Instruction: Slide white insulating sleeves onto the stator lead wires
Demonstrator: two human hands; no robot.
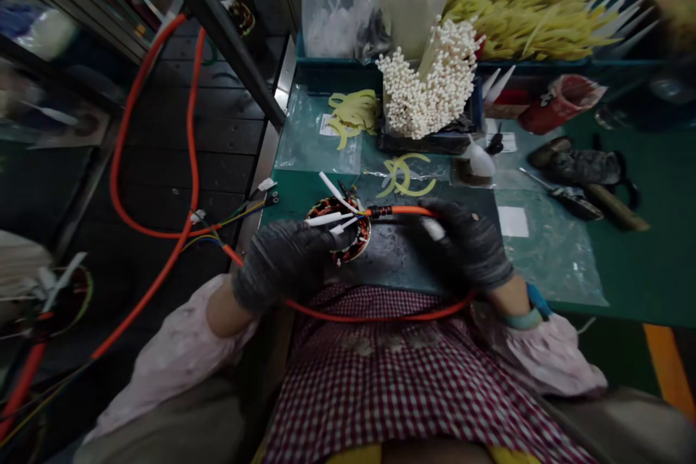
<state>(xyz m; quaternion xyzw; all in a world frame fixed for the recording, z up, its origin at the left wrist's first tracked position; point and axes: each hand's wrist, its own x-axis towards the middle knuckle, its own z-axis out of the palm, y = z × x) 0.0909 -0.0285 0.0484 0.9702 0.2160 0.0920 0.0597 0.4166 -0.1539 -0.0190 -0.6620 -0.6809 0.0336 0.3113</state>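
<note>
A wound motor stator (353, 243), a ring of dark red and pale windings, rests on the dark work surface in front of me. Several white sleeves (327, 219) stick out of it with thin wires. An orange cable (407, 210) with a black banded end runs right from these wires. My left hand (283, 254), in a dark grey glove, is closed at the stator's left rim, its fingertips partly hidden among the sleeves. My gloved right hand (473, 243) closes around the orange cable; its fingers are blurred. A small white piece (433, 229) shows beside those fingers, too smeared to name.
Yellow curved strips (405, 175) lie behind the stator. Further back stands a box of white-tipped sticks (429, 87). Tools (587, 174) and a plastic bag (565, 254) lie right. A long orange cable (193, 109) loops left over the metal floor; another length crosses my lap.
</note>
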